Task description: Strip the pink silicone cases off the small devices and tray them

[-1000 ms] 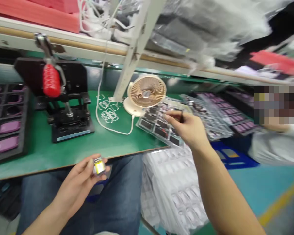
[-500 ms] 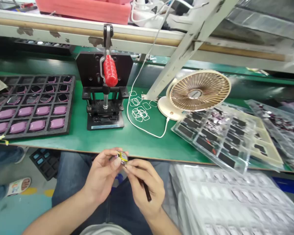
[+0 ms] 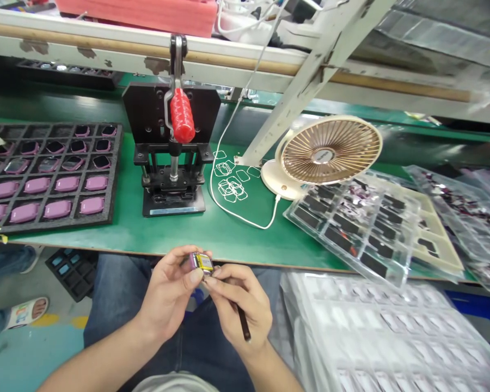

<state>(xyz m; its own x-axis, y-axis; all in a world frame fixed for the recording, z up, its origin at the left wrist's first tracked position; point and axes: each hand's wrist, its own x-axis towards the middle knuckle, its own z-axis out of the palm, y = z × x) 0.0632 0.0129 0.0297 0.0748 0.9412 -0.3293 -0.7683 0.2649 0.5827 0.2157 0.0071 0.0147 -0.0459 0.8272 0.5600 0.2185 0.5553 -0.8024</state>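
Observation:
Above my lap, just in front of the table edge, my left hand [image 3: 169,288] grips a small purple watch case [image 3: 201,262] between thumb and fingers. Its inside faces up and shows a silver part with yellow tape. My right hand [image 3: 243,305] is closed on a thin dark pen-like tool [image 3: 244,322], whose back end sticks out below the fingers. The fingertips of that hand meet the case's right edge; the tool's tip is hidden there.
On the green table [image 3: 179,234] stand a black press [image 3: 173,179] with a red handle and a cream fan [image 3: 330,152]. A foam tray [image 3: 116,179] of purple watch cases lies left. Plastic trays [image 3: 351,228] and a stack of white trays [image 3: 375,326] are right. Thin white gaskets [image 3: 232,188] lie mid-table.
My left hand has turned the watch case slightly, so more of its purple side and yellow tape shows. My right hand's tool has tilted a little more upright. The view has shifted slightly.

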